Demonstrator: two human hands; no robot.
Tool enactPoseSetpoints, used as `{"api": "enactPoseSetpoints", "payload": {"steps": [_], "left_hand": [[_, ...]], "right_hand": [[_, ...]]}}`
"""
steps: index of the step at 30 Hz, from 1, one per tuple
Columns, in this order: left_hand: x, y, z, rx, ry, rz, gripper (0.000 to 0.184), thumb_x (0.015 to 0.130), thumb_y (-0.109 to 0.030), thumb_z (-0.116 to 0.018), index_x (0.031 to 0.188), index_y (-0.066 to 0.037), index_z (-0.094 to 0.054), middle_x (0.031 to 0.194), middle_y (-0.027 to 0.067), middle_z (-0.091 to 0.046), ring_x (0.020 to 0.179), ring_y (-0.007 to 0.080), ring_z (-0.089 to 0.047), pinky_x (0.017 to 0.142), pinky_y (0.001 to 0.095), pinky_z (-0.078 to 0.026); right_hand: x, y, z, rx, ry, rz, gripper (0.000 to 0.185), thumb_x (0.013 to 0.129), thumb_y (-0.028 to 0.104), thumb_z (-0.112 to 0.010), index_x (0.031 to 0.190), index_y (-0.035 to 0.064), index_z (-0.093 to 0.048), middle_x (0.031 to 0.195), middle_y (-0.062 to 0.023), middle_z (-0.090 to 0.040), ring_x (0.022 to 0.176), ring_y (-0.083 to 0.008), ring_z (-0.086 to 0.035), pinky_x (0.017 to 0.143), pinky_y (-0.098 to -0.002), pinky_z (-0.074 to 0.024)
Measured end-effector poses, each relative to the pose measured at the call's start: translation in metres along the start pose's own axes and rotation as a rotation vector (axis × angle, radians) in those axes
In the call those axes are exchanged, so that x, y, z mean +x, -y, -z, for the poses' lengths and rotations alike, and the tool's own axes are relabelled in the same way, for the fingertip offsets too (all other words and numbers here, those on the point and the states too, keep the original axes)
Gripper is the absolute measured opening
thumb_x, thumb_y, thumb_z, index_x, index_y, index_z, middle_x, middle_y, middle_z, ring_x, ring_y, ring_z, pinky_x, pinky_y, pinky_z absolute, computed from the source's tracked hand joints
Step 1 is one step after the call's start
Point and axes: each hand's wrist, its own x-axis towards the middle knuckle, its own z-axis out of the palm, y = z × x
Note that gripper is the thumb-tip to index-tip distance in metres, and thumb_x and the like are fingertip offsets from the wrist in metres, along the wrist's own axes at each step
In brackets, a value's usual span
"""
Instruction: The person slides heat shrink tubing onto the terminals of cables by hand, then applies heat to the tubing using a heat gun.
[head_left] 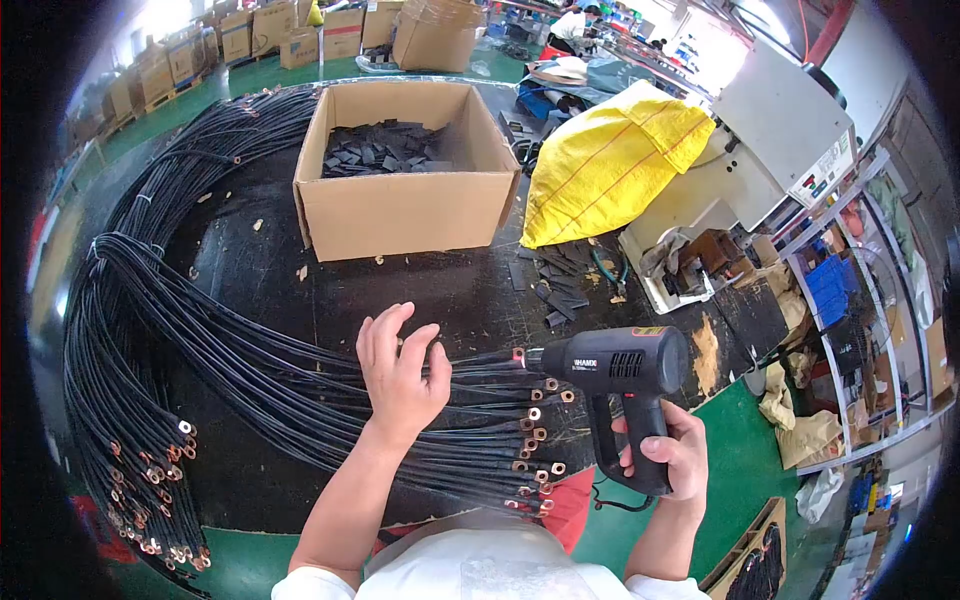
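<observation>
My right hand (677, 455) is wrapped round the handle of a black heat gun (625, 362), whose nozzle points left. Just in front of the nozzle is a cable end with a red mark and a copper lug (518, 357). My left hand (402, 385) is raised over the bundle of black cables (270, 340), its fingers apart and nothing in them. The cables run across the dark table, and their copper lugs (540, 433) fan out below the heat gun. Whether the left hand touches any cable cannot be made out.
A cardboard box (405, 215) of short black pieces (385, 148) stands at the back. Right of it lie a yellow woven sack (615, 160), loose black pieces (560, 285) and pliers (611, 272). A white machine (775, 140) stands right. More lug-ended cables (150, 470) hang off the left edge.
</observation>
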Motion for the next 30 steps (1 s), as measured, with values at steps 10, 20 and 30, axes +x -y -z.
{"api": "enactPoseSetpoints", "payload": {"steps": [10, 20, 30], "left_hand": [[0.0, -0.001, 0.0, 0.006, 0.0, 0.007, 0.034, 0.077, -0.004, -0.072, 0.11, -0.006, -0.067, 0.135, 0.017, -0.056, 0.126, 0.0368, -0.053, 0.113, 0.0541, -0.036], [0.0, -0.001, 0.001, 0.006, 0.001, 0.014, 0.033, 0.077, -0.004, -0.072, 0.109, -0.006, -0.067, 0.135, 0.0172, -0.056, 0.127, 0.0369, -0.053, 0.113, 0.0555, -0.036], [0.001, -0.001, 0.0, 0.008, -0.011, 0.011, 0.031, 0.077, -0.004, -0.071, 0.108, -0.007, -0.067, 0.134, 0.0171, -0.056, 0.125, 0.037, -0.054, 0.111, 0.0551, -0.037]], "right_hand": [[0.003, 0.0, -0.012, 0.02, 0.076, -0.044, 0.062, 0.07, 0.009, -0.073, 0.127, -0.015, -0.06, 0.104, -0.0214, -0.073, 0.068, -0.021, -0.072, 0.058, -0.0328, -0.0613], [0.018, 0.005, -0.036, 0.022, 0.117, -0.054, 0.059, 0.073, 0.003, -0.071, 0.128, -0.0137, -0.06, 0.106, -0.0197, -0.072, 0.07, -0.0206, -0.071, 0.06, -0.0328, -0.0604], [0.021, 0.005, -0.048, -0.001, 0.083, -0.036, 0.064, 0.067, 0.012, -0.072, 0.125, -0.0139, -0.06, 0.102, -0.0219, -0.073, 0.066, -0.0217, -0.072, 0.055, -0.0323, -0.0618]]}}
